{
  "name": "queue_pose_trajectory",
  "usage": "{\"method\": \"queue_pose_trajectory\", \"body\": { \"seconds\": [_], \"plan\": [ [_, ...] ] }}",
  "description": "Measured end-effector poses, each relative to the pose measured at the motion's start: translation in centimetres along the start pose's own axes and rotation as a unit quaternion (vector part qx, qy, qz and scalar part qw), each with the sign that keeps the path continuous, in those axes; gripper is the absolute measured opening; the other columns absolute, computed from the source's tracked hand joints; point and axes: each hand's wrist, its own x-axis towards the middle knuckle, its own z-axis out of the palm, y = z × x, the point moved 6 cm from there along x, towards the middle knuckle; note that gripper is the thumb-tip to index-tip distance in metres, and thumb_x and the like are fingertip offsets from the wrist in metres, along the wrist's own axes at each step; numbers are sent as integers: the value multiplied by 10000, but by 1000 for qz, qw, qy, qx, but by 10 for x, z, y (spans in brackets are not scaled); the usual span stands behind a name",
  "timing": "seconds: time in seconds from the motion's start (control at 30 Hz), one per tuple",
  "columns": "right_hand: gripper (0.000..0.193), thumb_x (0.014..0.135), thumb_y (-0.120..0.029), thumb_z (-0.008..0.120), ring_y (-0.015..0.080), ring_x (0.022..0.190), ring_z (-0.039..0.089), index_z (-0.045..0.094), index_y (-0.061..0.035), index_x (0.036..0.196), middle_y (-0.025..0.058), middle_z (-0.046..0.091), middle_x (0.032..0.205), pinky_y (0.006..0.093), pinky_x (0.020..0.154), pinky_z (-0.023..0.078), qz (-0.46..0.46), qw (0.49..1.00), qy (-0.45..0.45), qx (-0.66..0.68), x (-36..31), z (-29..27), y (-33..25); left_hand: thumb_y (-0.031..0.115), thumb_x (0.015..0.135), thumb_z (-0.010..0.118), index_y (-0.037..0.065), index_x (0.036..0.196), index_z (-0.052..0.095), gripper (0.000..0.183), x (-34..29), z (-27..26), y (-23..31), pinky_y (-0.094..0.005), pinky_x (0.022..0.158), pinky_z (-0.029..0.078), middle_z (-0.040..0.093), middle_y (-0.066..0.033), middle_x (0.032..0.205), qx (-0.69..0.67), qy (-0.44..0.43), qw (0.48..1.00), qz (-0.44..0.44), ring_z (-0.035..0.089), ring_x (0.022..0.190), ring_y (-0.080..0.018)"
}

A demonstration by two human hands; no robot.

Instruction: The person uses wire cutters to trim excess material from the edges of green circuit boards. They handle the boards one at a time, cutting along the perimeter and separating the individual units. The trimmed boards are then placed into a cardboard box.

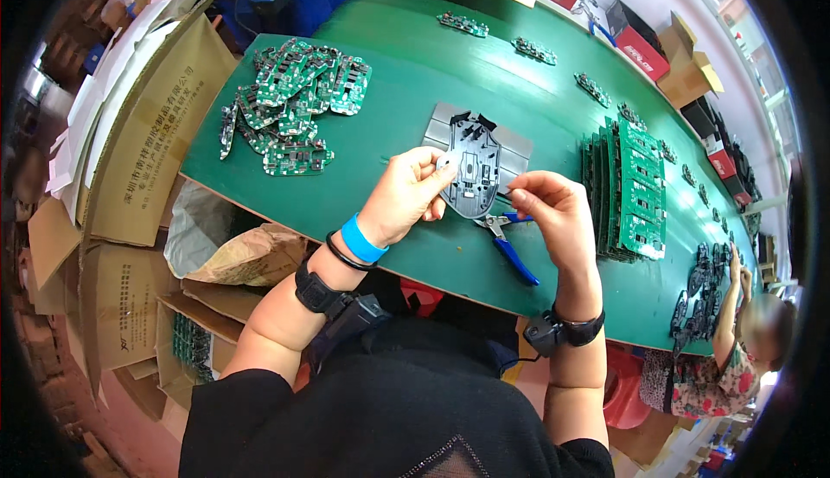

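A dark grey moulded plastic shell (471, 167) lies over a flat grey pad (512, 149) at the table's near edge, its inside with ribs and slots facing up. My left hand (408, 186) is closed at the shell's left edge, thumb and fingers pinched on it. At the shell's right side, my right hand (553, 210) has thumb and forefinger pressed together. What sits between those fingertips is too small to name. Blue-handled cutters (512, 251) lie just below the shell, between my hands, jaws toward it.
A heap of green circuit boards (298, 98) lies to the left, and stacked green board panels (635, 188) stand to the right. Single boards (462, 24) dot the far side. Cardboard boxes (143, 158) flank the table's left. A co-worker (718, 366) handles dark parts (699, 292) at far right.
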Motion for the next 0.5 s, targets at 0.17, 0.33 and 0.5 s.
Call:
{"method": "queue_pose_trajectory", "body": {
  "seconds": [0.17,0.33,0.5],
  "plan": [
    [23,820,9,679,62,645,546,667,11,841,12,625,726,222,595,447,-11,997,3,-79,-6,11,-4,196,959,583,-29,1115,575,274,-4,5,-2,-157,420,365,627,-24,786,0,0,1000,4,503,495,-29],
    [67,764,28,694,108,656,553,664,12,821,57,608,739,254,612,446,-91,980,15,-178,-4,10,-9,190,957,586,-31,1130,577,280,-7,11,1,-163,416,372,626,-18,777,11,-3,1000,15,508,491,-29],
    [74,754,24,700,125,660,555,667,9,818,63,600,746,253,625,449,-83,977,9,-197,-4,11,-13,178,960,576,-39,1131,575,277,-8,14,4,-166,411,380,626,-24,776,14,-6,1000,14,516,490,-28]
  ]
}}
